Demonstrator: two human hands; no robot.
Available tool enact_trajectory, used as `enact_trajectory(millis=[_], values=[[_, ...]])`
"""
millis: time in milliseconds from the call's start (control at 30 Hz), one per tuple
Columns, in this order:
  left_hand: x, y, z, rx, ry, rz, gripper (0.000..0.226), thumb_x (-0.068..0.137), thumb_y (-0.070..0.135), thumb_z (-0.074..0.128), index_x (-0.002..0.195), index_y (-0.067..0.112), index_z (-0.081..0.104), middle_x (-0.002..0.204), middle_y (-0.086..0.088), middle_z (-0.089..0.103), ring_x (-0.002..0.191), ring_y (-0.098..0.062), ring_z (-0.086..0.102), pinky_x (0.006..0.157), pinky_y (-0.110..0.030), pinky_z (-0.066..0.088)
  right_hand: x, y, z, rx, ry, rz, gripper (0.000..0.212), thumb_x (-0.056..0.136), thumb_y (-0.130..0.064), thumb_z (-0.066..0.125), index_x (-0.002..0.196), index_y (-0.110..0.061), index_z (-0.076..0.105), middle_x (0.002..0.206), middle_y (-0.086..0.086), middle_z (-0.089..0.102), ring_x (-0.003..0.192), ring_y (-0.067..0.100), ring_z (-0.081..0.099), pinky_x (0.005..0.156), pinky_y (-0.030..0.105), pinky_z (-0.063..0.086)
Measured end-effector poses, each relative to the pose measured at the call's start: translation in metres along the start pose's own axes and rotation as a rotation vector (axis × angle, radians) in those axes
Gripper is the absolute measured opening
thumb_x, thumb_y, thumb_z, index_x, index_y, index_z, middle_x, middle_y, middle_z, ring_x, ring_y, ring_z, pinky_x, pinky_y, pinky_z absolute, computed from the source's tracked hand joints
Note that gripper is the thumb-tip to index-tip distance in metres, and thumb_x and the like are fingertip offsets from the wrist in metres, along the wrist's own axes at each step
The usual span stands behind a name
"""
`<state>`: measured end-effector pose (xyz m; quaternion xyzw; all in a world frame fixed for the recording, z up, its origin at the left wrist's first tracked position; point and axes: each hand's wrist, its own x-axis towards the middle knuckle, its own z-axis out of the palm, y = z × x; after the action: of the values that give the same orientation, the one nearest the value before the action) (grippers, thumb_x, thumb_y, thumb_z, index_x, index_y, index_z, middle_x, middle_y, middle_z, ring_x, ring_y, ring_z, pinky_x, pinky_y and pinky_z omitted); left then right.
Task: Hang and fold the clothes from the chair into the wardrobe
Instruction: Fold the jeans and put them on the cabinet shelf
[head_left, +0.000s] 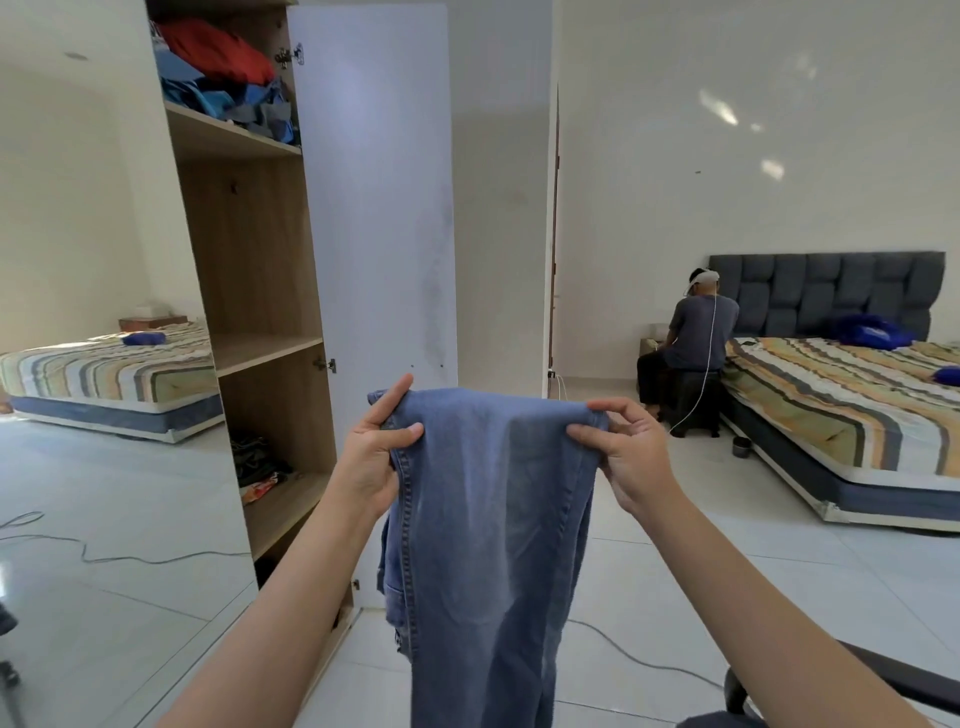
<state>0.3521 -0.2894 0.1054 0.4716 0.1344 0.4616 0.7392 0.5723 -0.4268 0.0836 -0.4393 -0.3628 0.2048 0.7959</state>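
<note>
I hold a pair of blue jeans (488, 530) up in front of me, hanging down from a fold at its top edge. My left hand (374, 452) pinches the fold's left corner and my right hand (623, 452) pinches its right corner. The wooden wardrobe (260, 270) stands just behind and to the left, its white door (379, 208) swung open. Its top shelf holds a heap of red and blue clothes (223, 78). The middle shelves are bare, and a lower shelf (280, 504) has some dark cloth. A black chair part (841, 680) shows at the bottom right.
A mirror panel (88, 312) covers the wardrobe's left side and reflects a bed. A striped bed (852, 415) with a dark headboard stands at the right, and a person (696, 343) sits beside it, facing away. A cable (639, 654) runs across the white tiled floor.
</note>
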Motion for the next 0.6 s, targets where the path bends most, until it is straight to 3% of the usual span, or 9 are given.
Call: enact_trajectory(millis=[100,200,267,367,433,533,600], values=[[0.002,0.001,-0.010,0.044,-0.011,-0.011,0.059,0.082,-0.022,0.046,0.121,0.020,0.062,0.132,-0.004,0.052,0.122,-0.027,0.051,0.097,-0.037,0.048,-0.003,0.004,0.012,-0.010,-0.029,-0.076,0.032,0.077,0.009,0.070,0.093,-0.019,0.066,0.093,0.001,0.071,0.091,0.021,0.066,0.078,0.026,0.056],[0.001,0.000,-0.017,0.107,0.028,0.001,0.055,0.084,-0.019,0.048,0.123,0.017,0.060,0.130,-0.005,0.054,0.119,-0.027,0.054,0.086,-0.033,0.055,-0.009,0.006,0.014,-0.379,-0.264,-0.228,0.056,0.077,0.001,0.075,0.118,-0.034,0.061,0.123,-0.009,0.061,0.115,0.007,0.057,0.095,0.021,0.049],[-0.001,-0.004,-0.018,0.077,0.066,0.007,0.049,0.083,-0.016,0.052,0.122,0.013,0.061,0.126,-0.005,0.058,0.114,-0.026,0.057,0.080,-0.029,0.058,-0.009,0.004,0.015,-0.561,-0.352,-0.267,0.063,0.077,0.000,0.073,0.125,-0.039,0.057,0.128,-0.015,0.058,0.118,0.003,0.054,0.098,0.020,0.046],[-0.003,-0.012,-0.013,-0.034,0.089,-0.030,0.041,0.086,-0.010,0.053,0.123,0.009,0.060,0.121,-0.004,0.059,0.112,-0.024,0.058,0.081,-0.029,0.056,-0.006,0.002,0.016,-0.417,-0.198,-0.242,0.055,0.077,0.005,0.072,0.110,-0.039,0.066,0.117,-0.007,0.066,0.111,0.014,0.062,0.096,0.033,0.052],[-0.005,-0.015,-0.010,-0.052,0.009,-0.084,0.039,0.088,-0.006,0.051,0.121,0.013,0.061,0.122,-0.003,0.059,0.111,-0.023,0.058,0.080,-0.029,0.057,-0.005,0.002,0.018,-0.231,-0.087,-0.192,0.046,0.078,0.006,0.071,0.102,-0.033,0.069,0.110,0.004,0.069,0.103,0.023,0.066,0.091,0.038,0.055],[-0.006,-0.007,-0.007,0.135,-0.179,-0.215,0.053,0.082,-0.015,0.053,0.125,0.016,0.060,0.122,-0.001,0.059,0.110,-0.024,0.059,0.083,-0.032,0.057,-0.006,0.003,0.026,-0.068,-0.027,-0.143,0.036,0.081,0.006,0.069,0.099,-0.026,0.070,0.104,0.005,0.070,0.101,0.024,0.067,0.086,0.035,0.056],[-0.007,-0.001,-0.003,0.302,-0.206,-0.236,0.059,0.077,-0.022,0.056,0.124,0.013,0.061,0.119,0.001,0.061,0.104,-0.021,0.061,0.080,-0.030,0.058,-0.005,0.004,0.030,-0.091,-0.034,-0.166,0.037,0.081,0.004,0.069,0.098,-0.029,0.070,0.107,0.006,0.069,0.103,0.024,0.066,0.088,0.036,0.055]])
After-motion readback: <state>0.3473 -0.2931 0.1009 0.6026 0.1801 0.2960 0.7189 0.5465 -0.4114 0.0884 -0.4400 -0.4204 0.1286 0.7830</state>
